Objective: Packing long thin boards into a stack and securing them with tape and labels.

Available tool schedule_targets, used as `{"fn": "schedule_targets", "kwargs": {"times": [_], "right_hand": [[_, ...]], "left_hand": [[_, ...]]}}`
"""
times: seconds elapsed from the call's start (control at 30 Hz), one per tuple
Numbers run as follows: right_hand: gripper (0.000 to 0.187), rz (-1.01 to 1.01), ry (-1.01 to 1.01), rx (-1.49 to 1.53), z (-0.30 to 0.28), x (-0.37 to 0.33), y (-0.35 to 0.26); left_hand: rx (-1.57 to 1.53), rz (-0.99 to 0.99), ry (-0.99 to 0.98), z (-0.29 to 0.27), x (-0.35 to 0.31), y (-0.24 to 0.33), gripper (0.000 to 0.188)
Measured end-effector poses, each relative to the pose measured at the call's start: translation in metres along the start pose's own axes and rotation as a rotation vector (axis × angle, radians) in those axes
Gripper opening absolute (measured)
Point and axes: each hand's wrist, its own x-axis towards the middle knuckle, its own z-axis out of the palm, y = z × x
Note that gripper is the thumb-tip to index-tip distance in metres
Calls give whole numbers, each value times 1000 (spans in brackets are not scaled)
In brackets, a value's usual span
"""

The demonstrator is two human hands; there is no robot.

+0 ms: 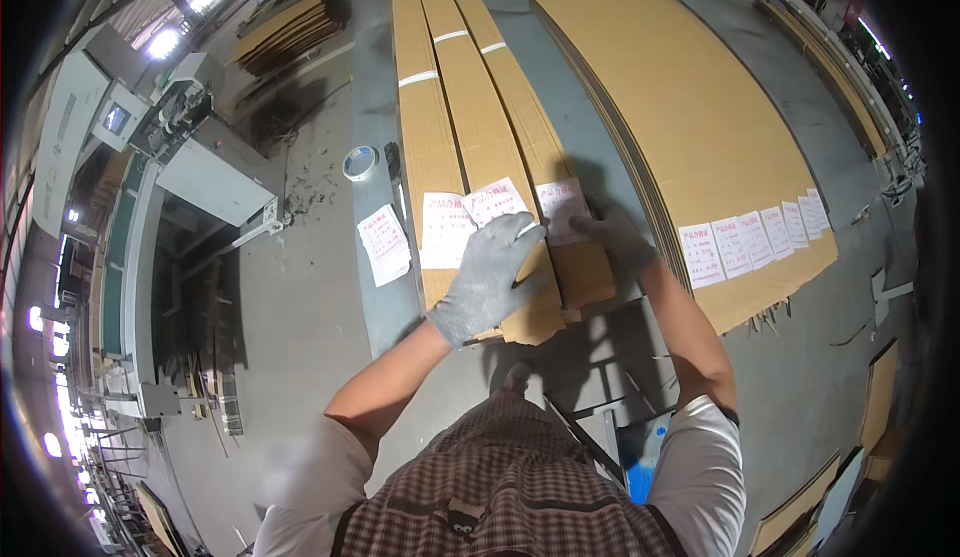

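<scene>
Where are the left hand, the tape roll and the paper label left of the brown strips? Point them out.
Left hand (486, 271): head view, back of the hand.
Tape roll (347, 166): head view, left side of its ring.
Paper label (384, 247): head view, middle of the sheet.

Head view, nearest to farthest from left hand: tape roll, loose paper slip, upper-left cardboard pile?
From the left hand:
1. Loose paper slip, left of it
2. Tape roll, left and farther forward
3. Cardboard pile, far upper left
</scene>
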Motion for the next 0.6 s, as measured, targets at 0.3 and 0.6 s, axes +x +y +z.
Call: {"fn": "schedule_targets", "kwargs": {"times": [0.3, 0.6], "right_hand": [[38, -250, 352, -540, 24, -89, -50], [47, 268, 30, -1074, -114, -562, 140]], "left_hand": [[-429, -120, 195, -21, 1, 22, 66], [-1583, -636, -346, 190, 12, 149, 84]]}}
